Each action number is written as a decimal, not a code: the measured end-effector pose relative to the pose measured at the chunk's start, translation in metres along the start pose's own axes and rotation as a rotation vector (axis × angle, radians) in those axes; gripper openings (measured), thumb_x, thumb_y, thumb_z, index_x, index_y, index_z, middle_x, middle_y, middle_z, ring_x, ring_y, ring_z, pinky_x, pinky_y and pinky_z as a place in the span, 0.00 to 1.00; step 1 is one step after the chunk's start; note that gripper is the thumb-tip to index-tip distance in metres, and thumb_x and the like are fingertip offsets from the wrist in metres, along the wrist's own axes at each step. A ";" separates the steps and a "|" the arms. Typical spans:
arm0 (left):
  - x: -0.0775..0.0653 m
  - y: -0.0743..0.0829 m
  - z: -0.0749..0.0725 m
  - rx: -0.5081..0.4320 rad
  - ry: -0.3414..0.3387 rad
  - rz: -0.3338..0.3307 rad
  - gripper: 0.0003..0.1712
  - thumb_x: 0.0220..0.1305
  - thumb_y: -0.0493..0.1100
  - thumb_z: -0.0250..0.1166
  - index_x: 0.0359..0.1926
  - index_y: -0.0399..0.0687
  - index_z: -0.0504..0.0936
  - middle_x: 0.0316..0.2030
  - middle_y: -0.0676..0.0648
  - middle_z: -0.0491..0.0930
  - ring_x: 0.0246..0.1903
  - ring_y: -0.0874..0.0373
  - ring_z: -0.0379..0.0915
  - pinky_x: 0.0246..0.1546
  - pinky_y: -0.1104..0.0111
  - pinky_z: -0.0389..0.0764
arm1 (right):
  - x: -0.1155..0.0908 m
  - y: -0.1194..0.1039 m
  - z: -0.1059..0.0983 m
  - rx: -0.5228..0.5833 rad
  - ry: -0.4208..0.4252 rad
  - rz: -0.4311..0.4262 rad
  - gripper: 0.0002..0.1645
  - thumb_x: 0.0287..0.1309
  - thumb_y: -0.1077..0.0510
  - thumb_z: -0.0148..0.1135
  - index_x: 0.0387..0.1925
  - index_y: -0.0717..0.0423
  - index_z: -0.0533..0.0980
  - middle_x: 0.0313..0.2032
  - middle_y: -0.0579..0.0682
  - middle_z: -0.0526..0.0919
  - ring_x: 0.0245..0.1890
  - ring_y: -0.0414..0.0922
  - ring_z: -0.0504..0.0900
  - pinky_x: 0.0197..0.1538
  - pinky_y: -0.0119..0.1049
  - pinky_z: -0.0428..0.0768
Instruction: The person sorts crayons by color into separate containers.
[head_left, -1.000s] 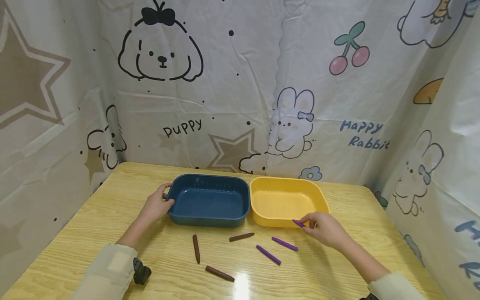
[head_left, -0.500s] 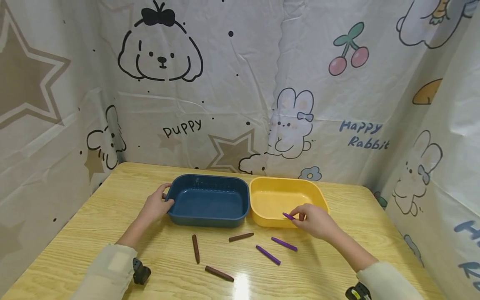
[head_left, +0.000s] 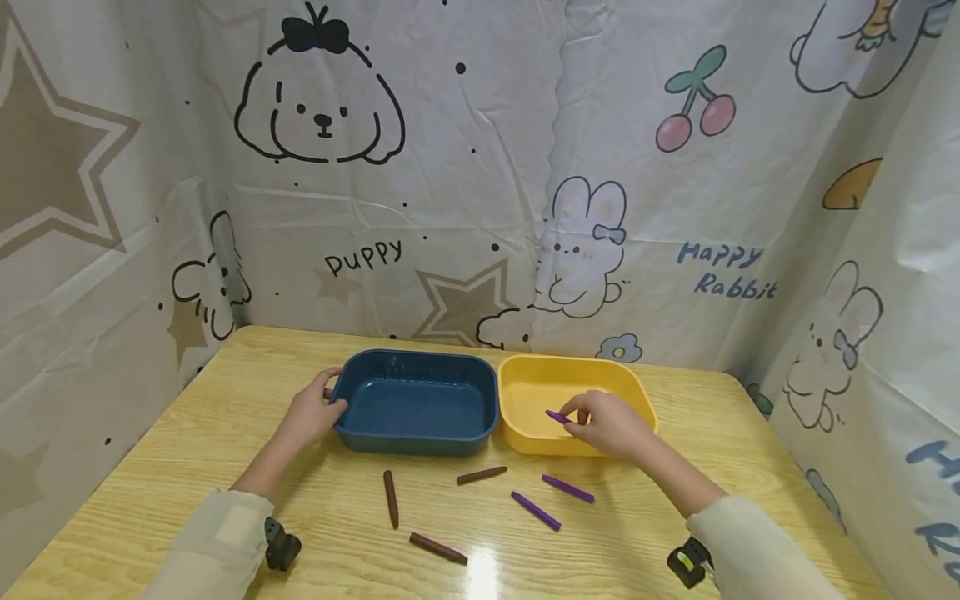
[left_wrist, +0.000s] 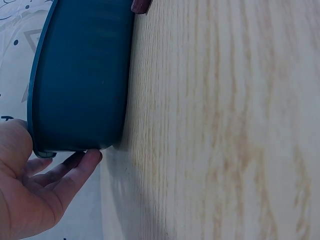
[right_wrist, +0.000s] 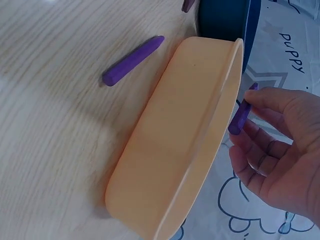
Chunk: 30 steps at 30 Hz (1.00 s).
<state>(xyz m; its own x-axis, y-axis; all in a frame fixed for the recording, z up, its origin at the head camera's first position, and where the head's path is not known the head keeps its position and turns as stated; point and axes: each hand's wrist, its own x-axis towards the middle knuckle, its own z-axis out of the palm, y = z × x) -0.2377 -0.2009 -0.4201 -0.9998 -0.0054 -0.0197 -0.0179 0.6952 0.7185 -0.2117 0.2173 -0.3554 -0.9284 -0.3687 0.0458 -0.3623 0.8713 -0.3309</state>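
In the head view, my right hand (head_left: 609, 425) pinches a purple crayon (head_left: 556, 416) between thumb and fingertips. Hand and crayon are over the yellow basin (head_left: 525, 442), above its front rim in the right wrist view. My left hand (head_left: 307, 414) holds the left end of the dark blue basin (head_left: 416, 445), thumb at the rim and fingers against the outer wall (left_wrist: 80, 95). On the table in front lie two purple crayons, one on the right (head_left: 567, 488) and one nearer (head_left: 536, 510). Brown crayons lie left of them: one upright in view (head_left: 391, 499), one short (head_left: 482, 475), one nearest (head_left: 438, 547).
Both basins stand side by side on a wood-grain table (head_left: 187, 450), their ends touching or nearly so. A printed curtain (head_left: 450, 167) hangs behind and at both sides of the table.
My right hand has moved left, away from me and up with the purple crayon, from the yellow basin's front edge to over its inside. The left hand and the basins have stayed put.
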 end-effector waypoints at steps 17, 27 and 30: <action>0.000 0.000 -0.001 -0.001 -0.007 0.000 0.33 0.64 0.38 0.52 0.68 0.37 0.55 0.49 0.27 0.72 0.38 0.45 0.74 0.33 0.63 0.74 | 0.033 -0.029 -0.006 -0.022 -0.032 -0.030 0.10 0.54 0.57 0.64 0.39 0.53 0.83 0.23 0.45 0.75 0.22 0.41 0.69 0.27 0.32 0.67; -0.001 0.000 0.000 -0.004 -0.006 0.006 0.33 0.63 0.38 0.53 0.68 0.36 0.55 0.47 0.28 0.74 0.36 0.46 0.76 0.32 0.63 0.75 | 0.048 -0.047 0.002 -0.025 -0.050 -0.050 0.09 0.53 0.58 0.65 0.38 0.53 0.83 0.22 0.46 0.76 0.22 0.42 0.69 0.27 0.31 0.68; -0.001 0.001 -0.001 -0.004 -0.007 0.010 0.33 0.63 0.38 0.52 0.68 0.36 0.55 0.47 0.28 0.74 0.34 0.48 0.75 0.31 0.64 0.74 | 0.052 -0.052 0.003 -0.025 -0.053 -0.059 0.10 0.54 0.58 0.64 0.39 0.53 0.82 0.22 0.46 0.76 0.23 0.41 0.69 0.28 0.31 0.68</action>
<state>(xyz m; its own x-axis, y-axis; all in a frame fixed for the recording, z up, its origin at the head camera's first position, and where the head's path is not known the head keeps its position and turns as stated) -0.2369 -0.2008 -0.4192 -0.9998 0.0065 -0.0179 -0.0084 0.6921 0.7218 -0.2414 0.1522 -0.3386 -0.9001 -0.4355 0.0143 -0.4187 0.8553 -0.3052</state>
